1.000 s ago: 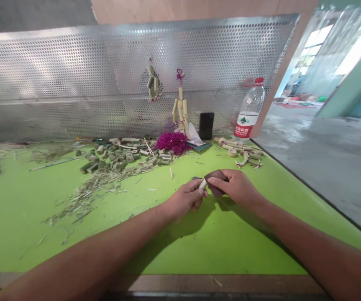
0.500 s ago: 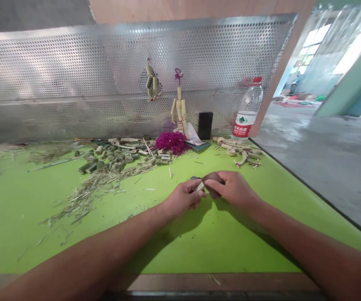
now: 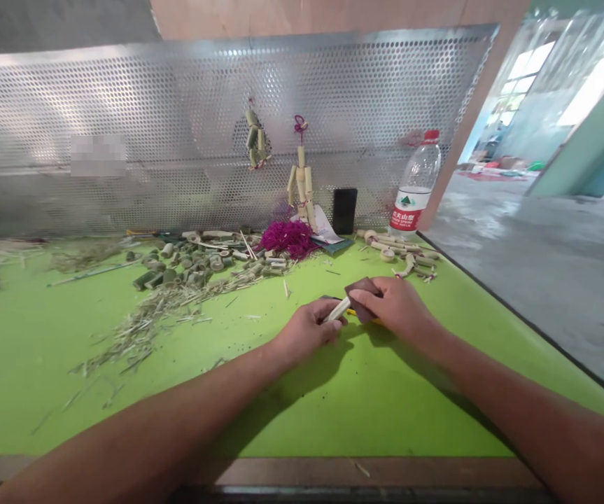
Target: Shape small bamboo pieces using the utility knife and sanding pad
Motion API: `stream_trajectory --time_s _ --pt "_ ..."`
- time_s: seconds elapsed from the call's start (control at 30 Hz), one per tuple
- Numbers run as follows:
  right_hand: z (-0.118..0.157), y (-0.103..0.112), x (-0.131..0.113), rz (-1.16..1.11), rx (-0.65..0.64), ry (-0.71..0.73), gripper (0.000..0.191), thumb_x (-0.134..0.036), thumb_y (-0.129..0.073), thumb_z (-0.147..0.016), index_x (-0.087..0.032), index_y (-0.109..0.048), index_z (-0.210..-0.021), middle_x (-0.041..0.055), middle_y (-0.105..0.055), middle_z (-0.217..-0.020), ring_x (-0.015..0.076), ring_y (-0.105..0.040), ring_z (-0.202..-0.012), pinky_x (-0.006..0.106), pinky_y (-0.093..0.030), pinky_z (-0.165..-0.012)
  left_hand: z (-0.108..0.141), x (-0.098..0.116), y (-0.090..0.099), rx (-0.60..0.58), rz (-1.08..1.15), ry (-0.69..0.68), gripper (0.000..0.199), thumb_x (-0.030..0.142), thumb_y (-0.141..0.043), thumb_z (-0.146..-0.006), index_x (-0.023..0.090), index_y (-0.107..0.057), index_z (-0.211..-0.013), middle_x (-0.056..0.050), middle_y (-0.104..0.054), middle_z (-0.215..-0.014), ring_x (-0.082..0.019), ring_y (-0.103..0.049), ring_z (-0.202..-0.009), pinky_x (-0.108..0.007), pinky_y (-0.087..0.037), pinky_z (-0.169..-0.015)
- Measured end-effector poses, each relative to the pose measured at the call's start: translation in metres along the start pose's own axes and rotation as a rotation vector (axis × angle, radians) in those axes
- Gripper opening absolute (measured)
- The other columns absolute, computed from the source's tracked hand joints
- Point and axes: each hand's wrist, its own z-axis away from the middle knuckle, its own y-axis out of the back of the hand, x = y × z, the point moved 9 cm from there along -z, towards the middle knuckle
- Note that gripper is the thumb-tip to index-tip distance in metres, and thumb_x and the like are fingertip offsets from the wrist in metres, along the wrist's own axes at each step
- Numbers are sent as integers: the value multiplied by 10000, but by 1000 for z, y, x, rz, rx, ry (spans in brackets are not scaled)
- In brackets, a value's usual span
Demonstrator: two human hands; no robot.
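Bamboo stick (image 3: 337, 309) now shows further out of the sandpaper (image 3: 363, 296), gripped in left hand (image 3: 306, 332); right hand (image 3: 396, 306) pinches the sheet, yellow bit (image 3: 353, 312) newly visible beside it.

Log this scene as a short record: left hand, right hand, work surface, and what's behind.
Left hand: holds a pale bamboo stick.
Right hand: pinches dark brown sandpaper against the stick.
Work surface: green mat, scattered with bamboo shavings and cut bamboo pieces.
Behind: jointed bamboo figure, magenta yarn, water bottle, perforated metal panel.
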Motion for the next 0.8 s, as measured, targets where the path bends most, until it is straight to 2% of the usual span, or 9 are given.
stream_trajectory --time_s 0.1,0.27,0.4,0.47,0.53,0.67,0.73,0.8 --pt "-1 -1 -1 25 -10 43 362 -485 -557 -822 -200 -532 -599 0 -528 -542 136 -444 -517 268 -267 -492 1 2 -1 4 -21 -11 253 312 -630 -855 151 -658 -1048 -40 -602 -805 -123 -514 -643 -249 -404 -566" --pt "0 0 2 41 19 27 391 -509 -577 -802 -207 -484 -571 -6 -496 -527 136 -429 -523 273 -257 -497 3 6 -3 10 -20 5 285 271 -613 -851 138 -639 -1102 -38 -600 -798 -119 -512 -621 -250 -404 -554" --pt "2 -9 -6 33 -39 108 357 -470 -550 -834 -203 -519 -599 4 -530 -553 139 -444 -536 272 -253 -503 4 9 -4 5 -23 7 264 247 -614 -846 128 -647 -1080 -37 -602 -807 -118 -517 -621 -253 -403 -556" --pt "1 -10 -4 43 -45 103 361 -471 -557 -830 -208 -511 -588 5 -521 -548 140 -437 -526 275 -244 -494 3 7 -4 6 -32 13 275 250 -600 -857 133 -645 -1102 -27 -592 -779 -116 -512 -609 -251 -403 -544" --pt "-3 -5 2 63 -12 68 383 -487 -573 -816 -215 -480 -561 1 -490 -526 139 -417 -507 281 -233 -487 2 3 -3 8 -46 22 300 272 -586 -871 149 -640 -1139 -30 -604 -803 -113 -512 -601 -249 -414 -531" --pt "-10 19 9 102 135 59 395 -472 -593 -793 -219 -441 -530 -1 -459 -507 137 -388 -502 290 -238 -495 -1 -4 -2 10 -14 13 371 303 -579 -884 179 -612 -1232 -40 -620 -863 -108 -530 -595 -234 -428 -497" --pt "-10 30 11 -29 196 58 371 -491 -588 -801 -206 -512 -576 8 -515 -558 146 -435 -544 283 -296 -520 -2 -6 0 29 19 15 402 305 -587 -884 171 -596 -1263 -28 -597 -794 -108 -533 -576 -224 -429 -482" --pt "-8 30 14 -204 182 47 367 -522 -592 -803 -187 -590 -655 14 -566 -620 154 -479 -591 275 -348 -549 -1 -6 2 51 39 23 418 297 -598 -880 157 -590 -1274 -16 -574 -726 -109 -536 -560 -221 -438 -482"
